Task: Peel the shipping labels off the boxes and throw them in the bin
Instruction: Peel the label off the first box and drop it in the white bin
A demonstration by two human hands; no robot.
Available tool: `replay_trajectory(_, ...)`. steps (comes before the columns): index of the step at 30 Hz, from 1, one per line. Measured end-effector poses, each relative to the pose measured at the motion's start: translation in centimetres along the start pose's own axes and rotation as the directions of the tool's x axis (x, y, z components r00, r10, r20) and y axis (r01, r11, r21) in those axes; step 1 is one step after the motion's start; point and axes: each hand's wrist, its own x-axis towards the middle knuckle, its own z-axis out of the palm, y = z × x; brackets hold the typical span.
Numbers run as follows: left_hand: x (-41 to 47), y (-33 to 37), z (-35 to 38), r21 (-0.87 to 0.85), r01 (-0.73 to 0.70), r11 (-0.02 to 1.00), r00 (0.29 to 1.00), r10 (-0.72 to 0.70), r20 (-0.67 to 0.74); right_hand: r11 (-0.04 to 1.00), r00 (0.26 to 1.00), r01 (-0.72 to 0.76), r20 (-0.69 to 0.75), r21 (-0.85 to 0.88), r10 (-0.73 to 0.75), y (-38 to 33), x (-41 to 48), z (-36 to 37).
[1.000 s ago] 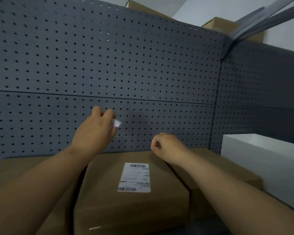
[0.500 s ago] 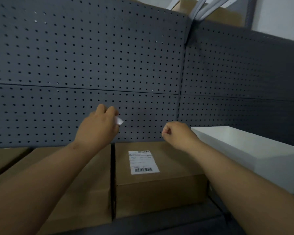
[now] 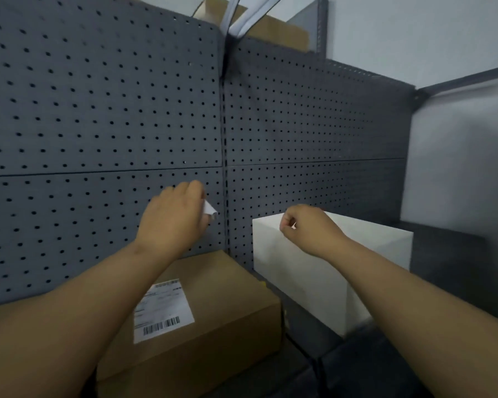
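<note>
From the head view, we are pinching a crumpled white scrap [image 3: 209, 209] in our left hand [image 3: 174, 218] above the brown box [image 3: 219, 305]; our right hand [image 3: 306, 226] is curled closed, apparently empty. No bin is showing, so we should be keeping that grip firm. A flat paper label [image 3: 163, 310] is lying smooth on the matte cardboard.
</note>
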Motion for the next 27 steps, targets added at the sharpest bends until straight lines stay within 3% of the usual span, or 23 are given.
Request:
replay_trajectory(4, 1.8, 2.7, 1.3, -0.047, -0.075, 0.996, 0.997, 0.073, -0.039, 0.994, 0.992, -0.104, -0.081, -0.018, 0.102, 2.6, -0.3, -1.8)
replay_trajectory(7, 3.4, 5.6, 2.7, -0.195, -0.107, 0.975, 0.994, 0.107, -0.009, 0.982, 0.976, -0.189, -0.113, -0.019, 0.186, 5.1, -0.8, -3.0)
replay_trajectory(10, 5.0, 8.9, 4.1, -0.371, -0.103, 0.923, 0.991, 0.125, 0.036, 0.966, 0.959, -0.256, -0.128, -0.023, 0.251, 7.3, -1.2, -4.0)
replay_trajectory(16, 8.3, 14.4, 7.3, -0.561, -0.041, 0.827, 0.981, 0.14, 0.134, 0.945, 0.939, -0.327, -0.118, -0.009, 0.324, 11.2, 0.1, -5.1)
replay_trajectory(21, 10.4, 17.1, 9.4, -0.561, 0.028, 0.827, 0.951, 0.152, 0.27, 0.942, 0.939, -0.335, -0.081, 0.003, 0.335, 13.7, 2.2, -5.3)
replay_trajectory(25, 11.6, 18.5, 10.2, -0.414, 0.032, 0.91, 0.879, 0.172, 0.446, 0.949, 0.948, -0.314, -0.052, 0.021, 0.314, 14.9, 3.5, -5.1)
replay_trajectory(27, 11.9, 18.7, 10.8, -0.329, 0.025, 0.944, 0.875, 0.139, 0.463, 0.952, 0.951, -0.306, -0.03, 0.025, 0.307, 15.3, 3.9, -4.8)
